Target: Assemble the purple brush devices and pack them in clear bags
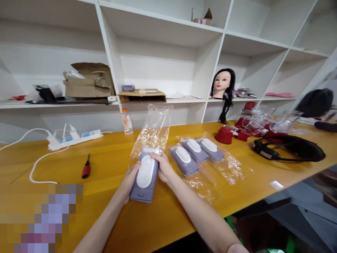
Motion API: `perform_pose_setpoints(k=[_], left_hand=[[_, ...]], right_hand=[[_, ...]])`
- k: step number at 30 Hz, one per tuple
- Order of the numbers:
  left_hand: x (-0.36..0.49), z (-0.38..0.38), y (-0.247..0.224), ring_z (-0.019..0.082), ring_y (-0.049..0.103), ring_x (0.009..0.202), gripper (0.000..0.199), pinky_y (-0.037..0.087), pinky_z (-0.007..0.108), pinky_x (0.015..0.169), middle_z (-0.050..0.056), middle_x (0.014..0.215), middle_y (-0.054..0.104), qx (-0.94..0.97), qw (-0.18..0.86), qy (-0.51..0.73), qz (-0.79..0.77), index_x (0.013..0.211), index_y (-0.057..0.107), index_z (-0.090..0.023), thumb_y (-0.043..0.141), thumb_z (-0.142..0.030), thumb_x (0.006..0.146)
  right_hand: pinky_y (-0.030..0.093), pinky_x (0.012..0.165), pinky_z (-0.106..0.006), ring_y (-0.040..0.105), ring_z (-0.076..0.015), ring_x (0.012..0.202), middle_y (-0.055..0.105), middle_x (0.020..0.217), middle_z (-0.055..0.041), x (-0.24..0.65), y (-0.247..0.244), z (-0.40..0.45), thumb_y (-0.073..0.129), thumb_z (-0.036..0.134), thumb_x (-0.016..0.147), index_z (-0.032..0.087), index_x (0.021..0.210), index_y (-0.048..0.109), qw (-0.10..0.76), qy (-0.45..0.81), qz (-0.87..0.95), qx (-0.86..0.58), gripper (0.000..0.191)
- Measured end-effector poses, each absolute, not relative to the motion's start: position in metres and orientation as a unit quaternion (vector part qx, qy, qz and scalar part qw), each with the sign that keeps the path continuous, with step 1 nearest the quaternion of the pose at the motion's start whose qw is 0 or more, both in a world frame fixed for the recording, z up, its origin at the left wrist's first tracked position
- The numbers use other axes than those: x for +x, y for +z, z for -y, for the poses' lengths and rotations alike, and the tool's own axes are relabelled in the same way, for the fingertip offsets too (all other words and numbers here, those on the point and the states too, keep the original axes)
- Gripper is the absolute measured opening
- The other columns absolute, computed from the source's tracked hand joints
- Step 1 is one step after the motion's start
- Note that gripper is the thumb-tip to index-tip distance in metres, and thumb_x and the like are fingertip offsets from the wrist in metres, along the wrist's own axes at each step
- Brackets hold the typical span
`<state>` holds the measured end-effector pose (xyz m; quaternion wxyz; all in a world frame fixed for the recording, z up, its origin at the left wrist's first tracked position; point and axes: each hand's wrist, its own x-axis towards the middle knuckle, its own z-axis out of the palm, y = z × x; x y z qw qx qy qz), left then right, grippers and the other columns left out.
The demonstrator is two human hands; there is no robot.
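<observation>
Both hands hold a purple-grey belt-like pack with a white oval unit (145, 171) just above the table. My left hand (131, 179) grips its left side, thumb on the face. My right hand (162, 165) is closed round its upper right edge, thumb near the top of the white oval. A clear plastic bag (155, 130) stretches away from the pack's far end; whether the pack is partly inside it I cannot tell. To the right lie three similar packs, the nearest pack (184, 161) beside the middle pack (195, 149) and the far pack (211, 149), all in clear bags.
On the yellow table (105, 196) are a red-handled screwdriver (86, 168), a white power strip (76, 139) with cables and an orange-capped bottle (127, 121). Red cups (224, 135) and a black headband-like device (289, 149) lie right. White shelves hold cartons (89, 82) and a mannequin head (222, 82).
</observation>
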<state>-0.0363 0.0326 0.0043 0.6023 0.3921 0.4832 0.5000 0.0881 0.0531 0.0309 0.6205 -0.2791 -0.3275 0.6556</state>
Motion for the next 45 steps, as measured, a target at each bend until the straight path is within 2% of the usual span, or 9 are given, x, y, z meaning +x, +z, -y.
perform_pose_setpoints(k=[11,14,18,21,23,28,31,37,45], left_hand=[[-0.05,-0.022,0.035,0.022,0.063,0.088,0.056,0.049,0.029,0.068,0.01,0.106,0.064,0.346,0.711,0.455,-0.409,0.127,0.044,-0.016,0.05,-0.044,0.079],[-0.054,-0.017,0.035,0.022,0.059,0.097,0.081,0.048,0.03,0.076,0.009,0.121,0.056,0.417,0.737,0.431,-0.312,0.138,0.02,-0.026,0.064,-0.029,0.071],[-0.05,-0.021,0.025,0.022,0.059,0.096,0.117,0.047,0.033,0.081,0.012,0.133,0.042,0.511,0.647,0.43,-0.368,0.139,-0.001,-0.032,0.077,-0.016,0.053],[-0.05,-0.031,0.019,0.024,0.062,0.086,0.112,0.047,0.039,0.08,0.016,0.13,0.044,0.559,0.522,0.443,-0.467,0.14,0.014,-0.025,0.079,-0.023,0.05],[-0.056,-0.036,0.019,0.026,0.058,0.097,0.108,0.045,0.038,0.086,0.014,0.135,0.039,0.568,0.46,0.483,-0.483,0.14,0.016,-0.026,0.078,-0.026,0.051],[-0.069,-0.041,0.019,0.023,0.034,0.126,0.094,0.035,0.029,0.097,0.007,0.144,0.028,0.566,0.516,0.532,-0.361,0.138,0.022,-0.026,0.073,-0.023,0.059],[-0.064,-0.044,0.011,0.023,0.038,0.123,0.08,0.036,0.03,0.097,0.008,0.139,0.037,0.533,0.527,0.559,-0.354,0.134,0.034,-0.023,0.069,-0.023,0.062],[-0.053,-0.056,-0.013,0.022,0.049,0.113,0.055,0.037,0.031,0.096,0.012,0.124,0.054,0.512,0.426,0.612,-0.427,0.118,0.053,-0.014,0.065,-0.027,0.066],[-0.052,-0.061,-0.02,0.022,0.054,0.106,0.049,0.039,0.034,0.093,0.011,0.117,0.059,0.564,0.384,0.556,-0.475,0.116,0.054,-0.015,0.059,-0.026,0.069]], right_hand=[[0.047,0.074,-0.029,0.064,-0.0175,0.069,0.069,0.074,-0.0034,0.075,0.022,-0.048,0.069,0.028,0.061,0.013,0.088,0.062,0.565,0.706,0.302,-0.302,0.032],[0.048,0.071,-0.03,0.063,-0.0172,0.066,0.069,0.07,-0.0037,0.088,0.026,-0.058,0.061,0.03,0.068,0.013,0.085,0.061,0.557,0.73,0.253,-0.306,0.024],[0.049,0.069,-0.028,0.063,-0.016,0.064,0.068,0.069,-0.0025,0.1,0.027,-0.065,0.055,0.031,0.073,0.014,0.085,0.06,0.552,0.73,0.25,-0.315,0.021],[0.049,0.066,-0.029,0.063,-0.0164,0.063,0.068,0.069,-0.0027,0.101,0.024,-0.062,0.057,0.031,0.072,0.014,0.087,0.059,0.527,0.74,0.264,-0.324,0.022],[0.048,0.062,-0.029,0.063,-0.0163,0.061,0.068,0.07,-0.0034,0.097,0.021,-0.057,0.059,0.03,0.071,0.014,0.089,0.059,0.49,0.756,0.285,-0.327,0.024],[0.045,0.06,-0.025,0.065,-0.0155,0.064,0.068,0.076,-0.004,0.09,0.018,-0.049,0.056,0.035,0.073,0.014,0.092,0.06,0.354,0.787,0.4,-0.31,0.029],[0.044,0.064,-0.026,0.066,-0.016,0.067,0.069,0.077,-0.0042,0.093,0.018,-0.049,0.056,0.039,0.073,0.015,0.09,0.059,0.331,0.767,0.441,-0.329,0.03],[0.038,0.046,-0.02,0.063,-0.0149,0.051,0.066,0.062,-0.0035,0.092,0.017,-0.048,0.046,0.056,0.075,0.018,0.087,0.051,0.231,0.652,0.548,-0.47,0.041],[0.038,0.044,-0.025,0.052,-0.0141,0.035,0.055,0.039,-0.0002,0.102,0.022,-0.052,0.052,0.049,0.074,0.019,0.058,0.049,0.209,0.44,0.66,-0.572,0.034]])
